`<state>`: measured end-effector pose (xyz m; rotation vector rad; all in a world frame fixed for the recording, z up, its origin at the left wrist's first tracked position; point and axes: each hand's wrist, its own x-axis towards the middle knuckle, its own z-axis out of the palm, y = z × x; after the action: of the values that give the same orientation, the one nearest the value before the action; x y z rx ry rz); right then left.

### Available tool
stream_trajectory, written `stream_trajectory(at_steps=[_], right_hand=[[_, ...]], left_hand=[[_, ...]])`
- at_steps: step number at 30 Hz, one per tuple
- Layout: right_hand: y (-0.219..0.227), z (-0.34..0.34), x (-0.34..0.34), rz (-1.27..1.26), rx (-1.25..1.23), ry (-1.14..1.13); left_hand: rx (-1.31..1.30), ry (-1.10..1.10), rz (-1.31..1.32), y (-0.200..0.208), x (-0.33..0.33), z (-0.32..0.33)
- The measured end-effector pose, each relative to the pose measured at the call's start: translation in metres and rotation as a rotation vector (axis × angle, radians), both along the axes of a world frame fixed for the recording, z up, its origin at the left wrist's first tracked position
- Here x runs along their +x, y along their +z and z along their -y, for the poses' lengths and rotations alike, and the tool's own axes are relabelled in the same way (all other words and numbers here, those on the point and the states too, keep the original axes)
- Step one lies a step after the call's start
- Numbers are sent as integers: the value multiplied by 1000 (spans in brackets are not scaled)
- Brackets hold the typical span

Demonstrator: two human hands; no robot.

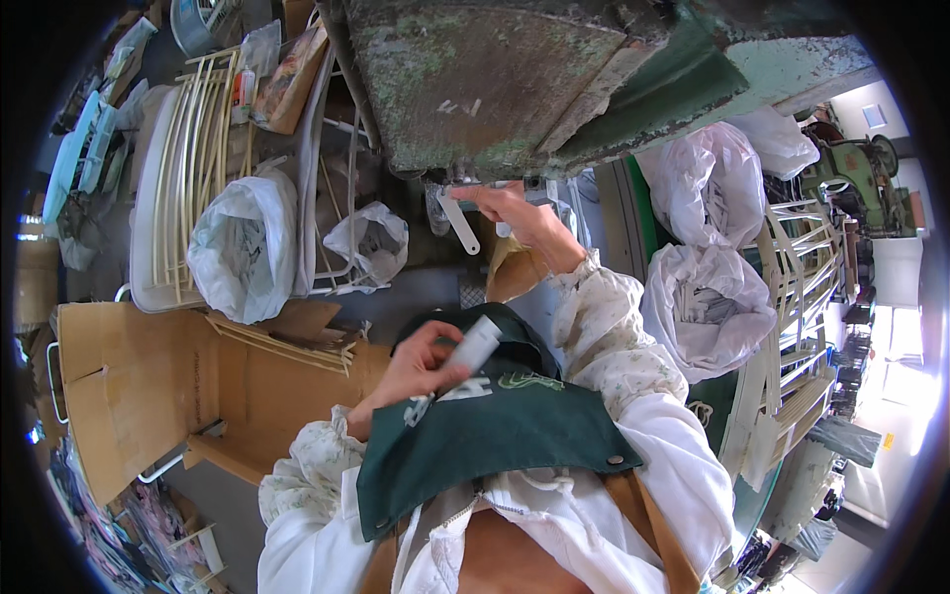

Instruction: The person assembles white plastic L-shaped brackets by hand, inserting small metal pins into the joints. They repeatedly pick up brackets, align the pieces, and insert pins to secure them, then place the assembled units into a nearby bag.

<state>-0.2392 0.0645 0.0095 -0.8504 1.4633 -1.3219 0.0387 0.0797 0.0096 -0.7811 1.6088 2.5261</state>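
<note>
My right hand [526,220] reaches up to the lower edge of a large, worn green machine [475,84]. Its fingers pinch a flat pale strip [461,226] that has a rounded end with a small hole; the strip's upper end meets the machine's edge. Lower down, in front of the dark green apron [495,436], my left hand [418,368] is closed around a small stack of pale flat strips [477,343], slightly blurred. How many strips are in it I cannot tell.
White bags [242,247] with pale pieces stand on the left beside wooden-slat racks. An open cardboard box [139,381] lies at the lower left. More filled white bags [711,307] and a slatted rack [792,337] are on the right.
</note>
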Motion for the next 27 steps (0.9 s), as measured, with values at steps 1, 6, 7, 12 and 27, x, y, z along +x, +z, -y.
stream_trajectory(at_steps=[1,6,7,12,27], right_hand=[[-6,3,1,-34,50,-13],[-33,17,-4,-144,220,21],[-30,19,-1,-146,232,43],[-26,25,2,120,293,-38],[11,-3,20,-65,129,-151]], left_hand=[[50,165,-115,-8,1,5],[307,638,-223,-11,-20,44],[376,637,-310,-12,-25,49],[513,684,-549,-12,-53,64],[-94,730,-326,-10,-88,82]])
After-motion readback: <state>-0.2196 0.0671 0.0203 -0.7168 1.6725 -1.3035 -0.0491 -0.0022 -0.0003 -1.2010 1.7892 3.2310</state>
